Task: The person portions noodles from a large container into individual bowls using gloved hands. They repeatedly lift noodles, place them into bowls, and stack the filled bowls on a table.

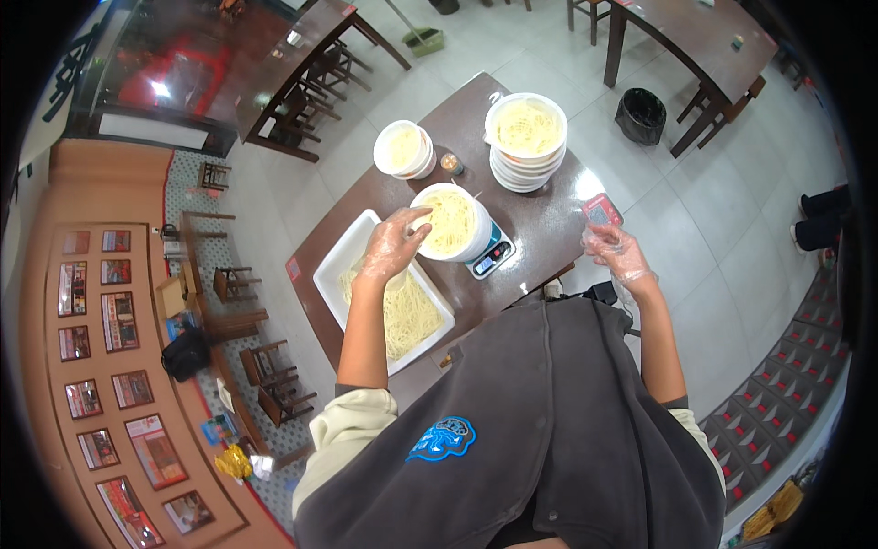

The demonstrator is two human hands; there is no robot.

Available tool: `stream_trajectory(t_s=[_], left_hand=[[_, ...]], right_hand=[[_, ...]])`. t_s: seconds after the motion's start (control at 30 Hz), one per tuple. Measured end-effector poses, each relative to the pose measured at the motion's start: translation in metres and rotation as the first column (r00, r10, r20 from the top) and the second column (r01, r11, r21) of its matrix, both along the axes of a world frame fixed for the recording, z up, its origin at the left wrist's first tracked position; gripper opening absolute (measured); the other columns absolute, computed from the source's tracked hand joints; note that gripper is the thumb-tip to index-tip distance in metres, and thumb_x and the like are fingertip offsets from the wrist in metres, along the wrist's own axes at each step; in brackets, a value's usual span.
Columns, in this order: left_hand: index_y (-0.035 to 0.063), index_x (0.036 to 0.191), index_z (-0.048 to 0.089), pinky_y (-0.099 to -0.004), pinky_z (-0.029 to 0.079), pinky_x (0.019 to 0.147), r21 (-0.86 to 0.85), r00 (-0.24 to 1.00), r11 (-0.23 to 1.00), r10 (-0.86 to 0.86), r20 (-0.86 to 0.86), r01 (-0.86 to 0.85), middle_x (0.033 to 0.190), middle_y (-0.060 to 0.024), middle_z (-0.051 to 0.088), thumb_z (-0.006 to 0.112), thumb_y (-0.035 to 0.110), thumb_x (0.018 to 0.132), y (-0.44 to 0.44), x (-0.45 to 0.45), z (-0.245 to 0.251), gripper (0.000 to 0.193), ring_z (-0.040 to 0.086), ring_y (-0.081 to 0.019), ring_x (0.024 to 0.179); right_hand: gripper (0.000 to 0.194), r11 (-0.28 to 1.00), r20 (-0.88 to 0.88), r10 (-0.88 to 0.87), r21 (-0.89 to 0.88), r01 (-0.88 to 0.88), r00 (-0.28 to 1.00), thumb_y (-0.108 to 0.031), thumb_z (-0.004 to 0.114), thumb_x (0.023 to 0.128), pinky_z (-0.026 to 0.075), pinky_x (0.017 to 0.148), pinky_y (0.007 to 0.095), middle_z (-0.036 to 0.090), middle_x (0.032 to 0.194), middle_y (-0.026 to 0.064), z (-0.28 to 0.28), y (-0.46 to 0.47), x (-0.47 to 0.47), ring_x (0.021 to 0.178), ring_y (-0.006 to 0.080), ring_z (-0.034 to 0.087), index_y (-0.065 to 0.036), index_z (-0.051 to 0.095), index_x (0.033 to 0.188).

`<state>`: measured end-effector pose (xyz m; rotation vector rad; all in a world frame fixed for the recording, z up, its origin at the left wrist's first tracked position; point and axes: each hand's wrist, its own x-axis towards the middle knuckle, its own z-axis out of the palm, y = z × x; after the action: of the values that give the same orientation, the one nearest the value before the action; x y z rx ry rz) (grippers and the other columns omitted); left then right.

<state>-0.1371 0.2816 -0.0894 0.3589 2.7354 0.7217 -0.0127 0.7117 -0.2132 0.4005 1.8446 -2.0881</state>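
Note:
My left hand (pixel 398 240), in a clear plastic glove, reaches over the left rim of a stack of white bowls; its fingers are apart at the noodles (pixel 447 221) in the top bowl. The stack stands on a digital kitchen scale (pixel 495 261) with a lit display. Left of it lies a white plastic tub (pixel 328 274) with pale noodles (pixel 410 319), partly beneath my left forearm. My gloved right hand (pixel 612 248) hovers right of the scale near the table edge, its fingers curled; whether it holds anything is unclear.
Behind the scale on the dark wooden table (pixel 549 237) stand a taller bowl stack (pixel 527 147) with noodles on top, a smaller stack (pixel 403 149) and a small jar (pixel 451 164). A red printed card (pixel 602 209) lies at the right edge. A black bin (pixel 641 117) stands on the floor.

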Motion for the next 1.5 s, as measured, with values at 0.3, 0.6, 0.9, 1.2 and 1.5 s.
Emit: stream_trajectory(t_s=[0.3,0.6,0.9,1.2,1.5], left_hand=[[0.0148,0.144,0.064,-0.0483,0.055,0.097,-0.128,0.989,0.990,-0.068,-0.134,0.051,0.128,-0.0200,0.064,0.080,0.047,0.091,0.055,0.013,-0.054,0.064,0.070,-0.0392,0.109],[0.0057,0.108,0.081,-0.0449,0.056,0.086,0.029,0.984,0.997,0.079,-0.162,-0.075,0.098,-0.0185,0.076,0.073,0.030,0.098,0.032,0.005,-0.091,0.028,0.073,-0.0354,0.093],[0.0059,0.101,0.081,-0.0490,0.056,0.091,-0.071,0.992,0.996,-0.055,-0.112,0.048,0.100,-0.0224,0.075,0.069,0.028,0.097,-0.005,0.016,-0.120,0.026,0.072,-0.0400,0.097],[0.0077,0.083,0.080,-0.0487,0.059,0.082,-0.268,0.960,0.953,-0.197,-0.198,0.140,0.094,-0.0169,0.072,0.070,0.027,0.090,0.005,-0.002,-0.121,0.023,0.073,-0.0377,0.088],[0.0132,0.101,0.083,-0.0465,0.060,0.075,-0.182,0.921,0.983,-0.105,-0.376,0.038,0.088,-0.0140,0.077,0.072,0.025,0.093,0.001,0.017,-0.058,0.018,0.076,-0.0340,0.084]], right_hand=[[0.046,0.999,0.025,0.026,0.025,-0.027,0.999,-0.025,0.072,0.104,0.055,0.094,0.0318,0.072,0.124,0.0068,0.006,-0.010,-0.006,0.107,0.0149,0.070,-0.003,0.061,0.143],[0.044,1.000,0.035,-0.029,0.012,0.029,0.999,-0.024,0.072,0.104,0.055,0.092,0.0314,0.073,0.122,0.0070,0.001,-0.007,0.003,0.105,0.0158,0.071,-0.003,0.062,0.142],[0.041,1.000,0.019,0.027,-0.003,-0.026,0.999,-0.024,0.073,0.103,0.055,0.089,0.0297,0.073,0.119,0.0059,-0.001,-0.021,-0.004,0.103,0.0147,0.071,-0.004,0.064,0.138],[0.043,0.981,-0.025,0.194,0.021,-0.194,0.981,-0.023,0.072,0.104,0.057,0.091,0.0307,0.074,0.122,0.0094,-0.003,-0.058,-0.032,0.106,0.0163,0.072,-0.001,0.062,0.140],[0.044,0.992,0.015,0.126,-0.026,-0.125,0.992,-0.025,0.074,0.103,0.056,0.089,0.0307,0.075,0.117,0.0086,-0.008,-0.048,-0.023,0.102,0.0143,0.070,-0.001,0.064,0.137]])
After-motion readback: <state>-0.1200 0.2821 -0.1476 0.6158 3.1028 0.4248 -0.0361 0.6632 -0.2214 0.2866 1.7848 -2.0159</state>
